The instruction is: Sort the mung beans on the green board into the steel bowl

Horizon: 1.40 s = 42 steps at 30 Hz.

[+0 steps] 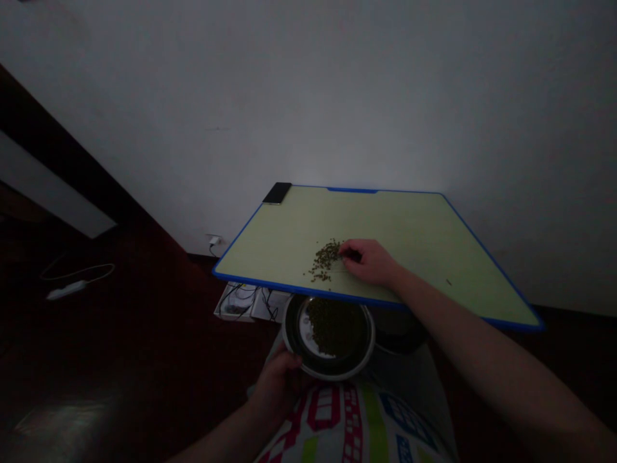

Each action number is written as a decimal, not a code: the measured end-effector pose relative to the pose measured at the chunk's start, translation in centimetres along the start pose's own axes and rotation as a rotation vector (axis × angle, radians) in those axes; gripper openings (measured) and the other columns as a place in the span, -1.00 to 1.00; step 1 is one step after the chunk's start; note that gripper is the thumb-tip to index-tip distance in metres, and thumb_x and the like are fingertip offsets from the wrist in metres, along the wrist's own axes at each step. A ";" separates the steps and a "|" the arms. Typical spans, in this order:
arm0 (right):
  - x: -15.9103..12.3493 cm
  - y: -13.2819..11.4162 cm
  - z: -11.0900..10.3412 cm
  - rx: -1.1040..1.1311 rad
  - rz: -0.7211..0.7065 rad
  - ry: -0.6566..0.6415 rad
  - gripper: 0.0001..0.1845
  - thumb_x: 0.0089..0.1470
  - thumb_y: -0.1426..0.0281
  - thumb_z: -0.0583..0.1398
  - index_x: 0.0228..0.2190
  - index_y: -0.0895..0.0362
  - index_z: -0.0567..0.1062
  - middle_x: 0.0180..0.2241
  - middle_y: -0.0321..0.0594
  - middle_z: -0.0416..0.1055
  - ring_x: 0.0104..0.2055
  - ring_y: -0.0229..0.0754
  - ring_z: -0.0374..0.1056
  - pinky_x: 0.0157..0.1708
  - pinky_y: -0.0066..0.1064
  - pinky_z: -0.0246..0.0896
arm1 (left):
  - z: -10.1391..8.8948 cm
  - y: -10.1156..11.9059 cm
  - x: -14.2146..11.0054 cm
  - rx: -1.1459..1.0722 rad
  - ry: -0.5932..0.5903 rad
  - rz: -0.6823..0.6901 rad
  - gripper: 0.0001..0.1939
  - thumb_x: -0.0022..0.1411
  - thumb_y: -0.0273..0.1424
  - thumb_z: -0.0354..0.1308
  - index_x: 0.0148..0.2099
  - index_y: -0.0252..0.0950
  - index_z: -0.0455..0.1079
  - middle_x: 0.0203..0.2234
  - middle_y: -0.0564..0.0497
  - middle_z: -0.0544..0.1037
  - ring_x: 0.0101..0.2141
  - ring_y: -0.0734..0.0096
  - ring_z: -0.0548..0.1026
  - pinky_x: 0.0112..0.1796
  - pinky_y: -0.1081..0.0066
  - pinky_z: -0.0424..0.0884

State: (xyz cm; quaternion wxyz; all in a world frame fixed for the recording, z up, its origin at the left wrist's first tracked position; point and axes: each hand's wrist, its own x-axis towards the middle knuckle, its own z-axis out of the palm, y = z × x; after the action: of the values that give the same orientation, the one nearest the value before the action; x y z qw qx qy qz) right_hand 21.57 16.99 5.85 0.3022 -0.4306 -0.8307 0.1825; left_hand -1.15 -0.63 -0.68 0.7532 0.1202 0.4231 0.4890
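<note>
My left hand [279, 379] grips the rim of a round metal bowl [359, 360] holding small dark green beans, kept just below the near edge of a pale green board with a blue border [409, 225]. A small pile of the same beans [325, 259] lies on the board. My right hand [369, 260] rests on the board right beside that pile, its fingers curled and touching the beans at the pile's right side.
A dark phone [277, 193] lies at the board's far left corner. Below the board stand a white box with cables [245, 302] and a second dark bowl [400, 331]. A patterned cloth [357, 421] covers my lap. A white wall rises behind.
</note>
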 end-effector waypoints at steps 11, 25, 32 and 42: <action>0.1 -0.2 0.1 0.019 -0.049 -0.036 -0.77 0.00 0.48 0.16 -0.28 0.18 0.56 -0.41 -0.19 0.51 -0.43 -0.24 0.35 -0.36 -0.42 0.21 | 0.1 0.2 0.0 0.017 -0.009 -0.004 -0.27 -0.15 -0.59 0.13 0.16 -0.21 0.35 -0.37 -0.03 0.69 -0.36 0.14 0.63 -0.16 0.04 0.54; -0.2 0.3 -0.2 0.064 -0.050 -0.017 -0.79 -0.13 0.53 0.14 -0.38 0.16 0.52 -0.55 -0.32 0.38 -0.51 -0.29 0.26 -0.43 -0.45 0.14 | -0.1 0.0 0.2 -0.011 -0.047 0.017 -0.28 -0.11 -0.60 0.12 0.18 -0.21 0.32 -0.30 -0.03 0.69 -0.32 0.15 0.63 -0.22 0.13 0.56; -0.3 0.1 -0.4 0.072 -0.036 -0.034 -0.80 -0.17 0.53 0.14 -0.41 0.15 0.49 -0.56 -0.34 0.37 -0.52 -0.30 0.24 -0.45 -0.46 0.12 | 0.3 0.3 -0.1 0.023 -0.021 0.016 -0.32 -0.14 -0.58 0.13 0.12 -0.23 0.35 -0.34 -0.04 0.68 -0.36 0.15 0.63 -0.33 0.20 0.57; -0.2 -0.1 -0.4 0.059 -0.030 -0.032 -0.79 -0.14 0.53 0.15 -0.38 0.17 0.51 -0.55 -0.33 0.39 -0.52 -0.30 0.26 -0.44 -0.46 0.13 | -0.2 0.1 0.1 0.015 -0.010 0.008 -0.28 -0.10 -0.60 0.10 0.19 -0.21 0.31 -0.32 -0.02 0.69 -0.32 0.18 0.63 -0.21 0.15 0.55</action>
State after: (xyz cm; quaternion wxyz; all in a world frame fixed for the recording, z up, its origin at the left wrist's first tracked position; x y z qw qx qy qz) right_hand 21.86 16.77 6.08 0.3041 -0.4061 -0.8360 0.2092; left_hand -1.31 -0.52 -0.78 0.7524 0.1298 0.4226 0.4883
